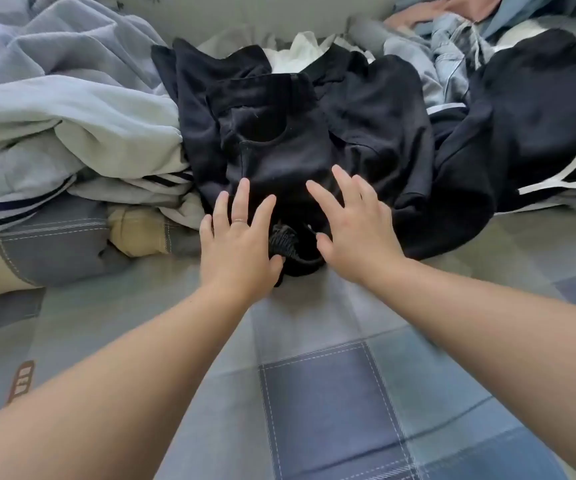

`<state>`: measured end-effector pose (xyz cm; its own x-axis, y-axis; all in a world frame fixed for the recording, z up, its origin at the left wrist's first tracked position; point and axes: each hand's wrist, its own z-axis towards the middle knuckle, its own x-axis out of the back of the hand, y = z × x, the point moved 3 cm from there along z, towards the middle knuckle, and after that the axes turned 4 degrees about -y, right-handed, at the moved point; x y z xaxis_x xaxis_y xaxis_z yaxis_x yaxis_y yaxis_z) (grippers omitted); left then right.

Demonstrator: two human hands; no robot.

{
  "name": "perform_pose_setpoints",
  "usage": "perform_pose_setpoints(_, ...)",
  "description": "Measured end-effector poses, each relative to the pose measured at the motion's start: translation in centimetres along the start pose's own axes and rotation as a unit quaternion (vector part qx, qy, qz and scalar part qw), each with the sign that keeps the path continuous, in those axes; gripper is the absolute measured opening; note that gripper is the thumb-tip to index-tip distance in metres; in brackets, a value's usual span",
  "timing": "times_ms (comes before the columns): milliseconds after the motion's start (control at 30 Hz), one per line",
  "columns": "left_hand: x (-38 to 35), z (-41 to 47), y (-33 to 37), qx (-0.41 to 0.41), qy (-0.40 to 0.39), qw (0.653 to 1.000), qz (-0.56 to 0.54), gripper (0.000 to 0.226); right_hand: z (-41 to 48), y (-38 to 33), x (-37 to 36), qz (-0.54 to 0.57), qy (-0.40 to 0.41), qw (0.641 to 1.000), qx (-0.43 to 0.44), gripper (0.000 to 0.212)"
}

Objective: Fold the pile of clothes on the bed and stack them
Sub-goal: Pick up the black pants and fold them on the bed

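Note:
A black garment (272, 133) lies on top of the pile of clothes in the middle of the bed, its near end bunched with a ribbed black cuff (283, 242) showing. My left hand (241, 233) lies with straight fingers on the near left part of this garment, thumb beside the cuff. My right hand (352, 223) is spread flat over the near right part. Neither hand grips anything. More black clothes (383, 133) lie to the right.
Light grey-blue garments (65, 109) are heaped at the left, one with dark stripes. Denim and a black piece with white trim (535, 109) lie at the right, white cloth (300, 50) behind. The patchwork bedspread (331, 393) stretches toward me.

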<state>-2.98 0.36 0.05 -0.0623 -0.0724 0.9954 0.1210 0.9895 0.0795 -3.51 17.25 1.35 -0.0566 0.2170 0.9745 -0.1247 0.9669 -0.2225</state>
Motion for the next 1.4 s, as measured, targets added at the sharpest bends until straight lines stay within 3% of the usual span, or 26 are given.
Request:
perform_pose_setpoints(67, 0.0, 1.4, -0.4, 0.016, 0.009, 1.000, -0.024, 0.072, 1.9, -0.1, -0.2, -0.024, -0.018, 1.000, -0.007, 0.066)
perform_pose_setpoints(167, -0.2, 3.1, -0.7, 0.041, -0.042, 0.998, -0.032, 0.065, 4.4, -0.2, -0.2, -0.031, -0.102, 0.994, -0.009, 0.054)
perform_pose_setpoints(267, 0.4, 3.5, -0.8, 0.039, -0.082, 0.996, -0.022, 0.065, 4.8, -0.4, -0.6, -0.052, -0.164, 0.985, 0.009, 0.062)
perform_pose_setpoints(367, 2.1, 3.4, -1.0, 0.004, -0.085, 0.996, -0.034, 0.069, 4.3, -0.6, 0.1, -0.003, -0.131, 0.991, -0.001, 0.073)
perform_pose_setpoints(467, 3.6, 2.0, -1.0, -0.011, -0.129, 0.980, -0.150, 0.065, 2.9, -0.6, 1.3, 0.032, -0.103, 0.994, -0.003, 0.086)
perform_pose_setpoints(567, 6.0, -0.1, -0.5, -0.032, -0.163, 0.936, -0.310, 0.056, 1.4, -0.6, 2.0, -0.009, -0.129, 0.991, 0.016, 0.097)
perform_pose_setpoints(633, 7.4, -1.7, -0.2, -0.048, -0.198, 0.902, -0.382, 0.052, 0.5, -1.0, 3.1, -0.020, -0.116, 0.993, 0.030, 0.082)
perform_pose_setpoints(733, 8.8, -4.4, -0.3, -0.038, -0.243, 0.870, -0.428, 0.044, -1.7, -2.3, 5.3, -0.038, -0.088, 0.993, 0.075, 0.040)
perform_pose_setpoints(867, 10.3, -8.5, -0.5, 0.038, -0.249, 0.809, -0.532, 0.025, -7.0, -3.5, 7.3, 0.031, -0.187, 0.982, 0.025, 0.020)
perform_pose_setpoints(933, 10.5, -9.7, -0.6, 0.090, -0.193, 0.804, -0.555, 0.012, -9.6, -3.6, 8.1, 0.056, -0.202, 0.977, 0.037, 0.006)
perform_pose_setpoints(967, 10.4, -10.0, -0.6, 0.114, -0.165, 0.825, -0.528, 0.002, -10.9, -3.7, 8.7, 0.073, -0.210, 0.974, 0.048, 0.008)
perform_pose_setpoints(1033, 9.7, -10.6, -0.6, 0.164, -0.170, 0.869, -0.435, 0.032, -13.4, -4.2, 9.8, 0.107, -0.234, 0.964, 0.064, 0.011)
perform_pose_setpoints(1100, 9.2, -11.8, 0.2, 0.186, -0.242, 0.885, -0.352, 0.068, -16.3, -5.1, 11.0, 0.126, -0.269, 0.952, 0.078, 0.018)
perform_pose_setpoints(1167, 8.1, -13.1, 1.1, 0.204, -0.290, 0.858, -0.371, 0.104, -19.5, -5.8, 11.2, 0.152, -0.312, 0.934, 0.090, 0.018)
perform_pose_setpoints(1233, 7.1, -14.8, 2.3, 0.233, -0.311, 0.814, -0.431, 0.123, -23.4, -6.6, 10.7, 0.173, -0.371, 0.907, 0.104, 0.021)
perform_pose_setpoints(1300, 5.5, -17.0, 3.2, 0.244, -0.333, 0.793, -0.448, 0.107, -27.1, -7.4, 9.8, 0.195, -0.432, 0.871, 0.126, 0.021)
perform_pose_setpoints(1367, 3.3, -19.4, 3.1, 0.232, -0.353, 0.824, -0.376, 0.060, -29.3, -7.0, 8.9, 0.235, -0.488, 0.834, 0.106, 0.009)
perform_pose_setpoints(1400, 2.4, -20.6, 2.8, 0.219, -0.372, 0.846, -0.312, 0.042, -29.8, -6.1, 8.6, 0.263, -0.518, 0.811, 0.072, 0.015)
